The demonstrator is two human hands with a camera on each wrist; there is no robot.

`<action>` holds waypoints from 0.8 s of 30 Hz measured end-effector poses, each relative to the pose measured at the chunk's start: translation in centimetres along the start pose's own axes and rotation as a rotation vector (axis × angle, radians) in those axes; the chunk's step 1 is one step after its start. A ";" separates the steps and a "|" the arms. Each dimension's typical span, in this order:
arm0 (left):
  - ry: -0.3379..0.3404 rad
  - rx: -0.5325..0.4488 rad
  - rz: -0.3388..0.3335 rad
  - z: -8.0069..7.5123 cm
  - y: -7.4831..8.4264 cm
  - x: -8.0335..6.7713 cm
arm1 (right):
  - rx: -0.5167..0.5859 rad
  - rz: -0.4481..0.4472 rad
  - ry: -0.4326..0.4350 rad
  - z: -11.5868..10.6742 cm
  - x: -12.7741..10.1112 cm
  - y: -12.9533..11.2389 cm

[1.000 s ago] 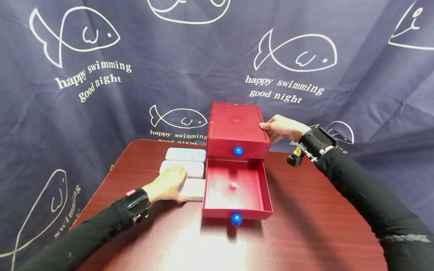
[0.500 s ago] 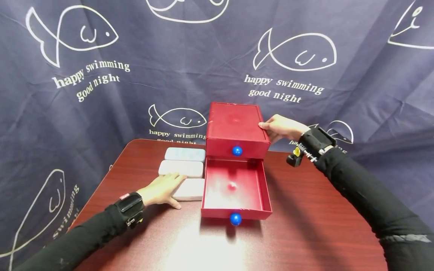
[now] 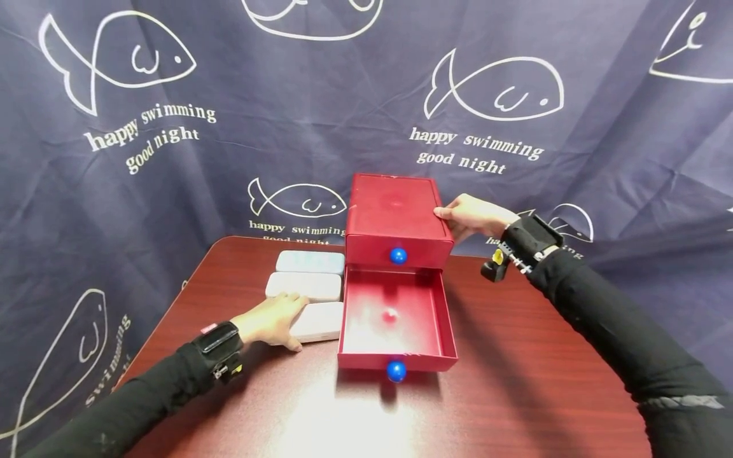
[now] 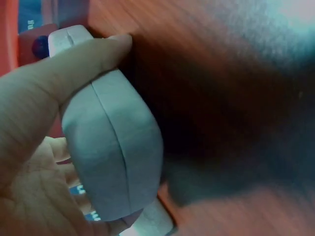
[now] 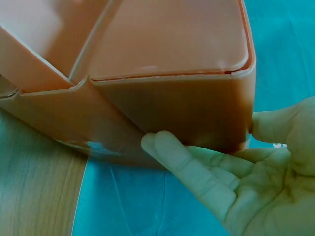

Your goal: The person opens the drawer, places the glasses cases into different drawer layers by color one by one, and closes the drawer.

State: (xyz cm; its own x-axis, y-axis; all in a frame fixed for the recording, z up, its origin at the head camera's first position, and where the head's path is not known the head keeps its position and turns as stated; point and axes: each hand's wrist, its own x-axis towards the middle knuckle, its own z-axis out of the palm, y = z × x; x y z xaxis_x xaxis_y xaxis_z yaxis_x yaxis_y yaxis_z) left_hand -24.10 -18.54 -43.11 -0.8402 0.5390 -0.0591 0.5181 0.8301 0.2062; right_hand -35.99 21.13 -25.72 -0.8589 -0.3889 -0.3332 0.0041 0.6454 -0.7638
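My left hand [image 3: 269,320] holds the nearest white glasses case [image 3: 317,321] by its left end. In the left wrist view the thumb lies across the seamed case [image 4: 110,142], with fingers on its far side. Behind it lie another white glasses case [image 3: 312,286] and a light blue one [image 3: 310,261]. To their right stands a red two-drawer cabinet [image 3: 395,207]; its lower drawer [image 3: 424,362] is pulled out and the upper one is in. My right hand [image 3: 475,214] rests on the cabinet's right side, thumb at the top edge and fingers extended against the side wall.
Blue round knobs sit on the upper drawer [image 3: 398,256] and lower drawer. The glasses cases lie close against the cabinet's left side. Everything stands on a reddish-brown wooden table [image 3: 515,356], with a dark blue fish-print curtain [image 3: 321,127] directly behind.
My left hand has drawn back leftward from over the white cases to the left end of the nearest one, which now lies slightly tilted. The right hand stays on the cabinet.
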 end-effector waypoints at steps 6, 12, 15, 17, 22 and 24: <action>-0.068 0.030 -0.079 -0.8 0.8 0.1 | 0.016 0.003 -0.009 0.1 0.1 0.3; -0.090 0.085 -0.061 -1.8 1.0 -0.1 | 0.016 0.009 -0.010 0.2 0.1 0.4; -0.110 0.095 -0.052 -2.4 1.1 -0.2 | 0.016 0.012 -0.007 0.2 0.1 0.4; -0.119 0.099 -0.053 -2.8 1.1 -0.3 | 0.016 0.010 -0.007 0.2 0.1 0.3; -0.095 0.129 -0.044 -3.7 1.1 -0.6 | 0.019 0.004 -0.006 0.1 0.0 0.2; -0.080 0.144 -0.036 -4.1 1.1 -0.7 | 0.020 0.003 -0.007 0.1 0.0 0.1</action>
State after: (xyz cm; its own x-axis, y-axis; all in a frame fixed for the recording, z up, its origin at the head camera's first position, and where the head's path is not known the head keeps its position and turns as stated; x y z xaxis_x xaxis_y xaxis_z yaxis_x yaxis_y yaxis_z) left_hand -23.60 -18.64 -38.80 -0.8462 0.5134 -0.1428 0.5102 0.8579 0.0610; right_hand -35.90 21.16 -25.88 -0.8554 -0.3917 -0.3389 0.0168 0.6329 -0.7740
